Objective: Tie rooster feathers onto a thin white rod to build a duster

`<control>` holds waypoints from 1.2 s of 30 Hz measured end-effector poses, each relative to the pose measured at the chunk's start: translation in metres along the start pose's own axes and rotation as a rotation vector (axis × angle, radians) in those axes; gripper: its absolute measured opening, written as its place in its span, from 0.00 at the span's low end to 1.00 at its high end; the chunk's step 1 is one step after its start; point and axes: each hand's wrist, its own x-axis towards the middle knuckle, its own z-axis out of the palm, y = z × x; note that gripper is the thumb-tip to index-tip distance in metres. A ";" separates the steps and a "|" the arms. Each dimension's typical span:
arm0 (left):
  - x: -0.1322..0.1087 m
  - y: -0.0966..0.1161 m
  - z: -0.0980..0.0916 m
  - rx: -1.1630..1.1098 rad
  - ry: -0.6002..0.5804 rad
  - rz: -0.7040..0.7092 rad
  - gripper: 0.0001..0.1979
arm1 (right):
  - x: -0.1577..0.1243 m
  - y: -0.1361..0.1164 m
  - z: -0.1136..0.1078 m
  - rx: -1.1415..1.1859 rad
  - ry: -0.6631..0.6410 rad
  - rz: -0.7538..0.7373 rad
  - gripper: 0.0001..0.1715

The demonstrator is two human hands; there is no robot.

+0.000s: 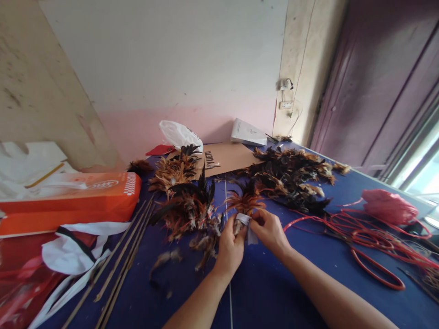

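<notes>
Near the middle of the blue table, my left hand (231,242) grips the base of a small feather bundle (245,198), its brown and black tips fanning away from me. A white cloth strip (244,219) goes round the bundle's base, and one end hangs down. Fingers of my right hand (269,228) are pinched at the strip's right side. Just left of my hands lies a pile of dark and reddish feathers (192,205). Loose feathers (206,244) are scattered below that pile.
Thin sticks (125,265) and white fabric strips (75,251) lie left, near an orange bag (116,196). Behind are cardboard (233,157), a white plastic bag (180,132) and a white box (248,132). More feathers (291,171), red cord (373,242) and a pink bundle (389,206) occupy the right.
</notes>
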 end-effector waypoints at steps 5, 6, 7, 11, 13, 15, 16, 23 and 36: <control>0.005 -0.005 -0.004 0.081 0.016 -0.022 0.18 | 0.000 0.001 0.002 0.049 -0.037 0.008 0.05; 0.006 -0.004 -0.005 0.085 0.032 -0.020 0.18 | -0.001 0.001 0.002 0.058 -0.042 -0.017 0.06; 0.006 -0.003 -0.006 0.079 0.050 -0.016 0.18 | -0.001 0.001 0.002 0.065 -0.050 -0.043 0.07; 0.004 0.003 -0.005 0.041 0.061 0.017 0.19 | 0.000 0.000 0.000 0.011 -0.050 -0.070 0.08; 0.002 0.004 -0.004 0.056 0.043 0.043 0.19 | 0.000 0.000 -0.001 -0.031 -0.031 -0.047 0.06; 0.001 0.003 -0.001 0.080 0.038 0.055 0.19 | 0.001 0.001 -0.001 -0.030 -0.018 -0.013 0.05; 0.001 0.002 0.000 0.085 0.040 0.050 0.19 | 0.002 0.001 0.000 -0.008 -0.017 0.011 0.04; -0.001 -0.001 0.007 -0.279 -0.006 -0.286 0.10 | 0.009 0.011 0.006 0.401 -0.012 0.301 0.03; 0.004 0.012 -0.009 -1.032 -0.316 -0.645 0.11 | 0.017 0.016 -0.001 1.192 -0.001 0.703 0.07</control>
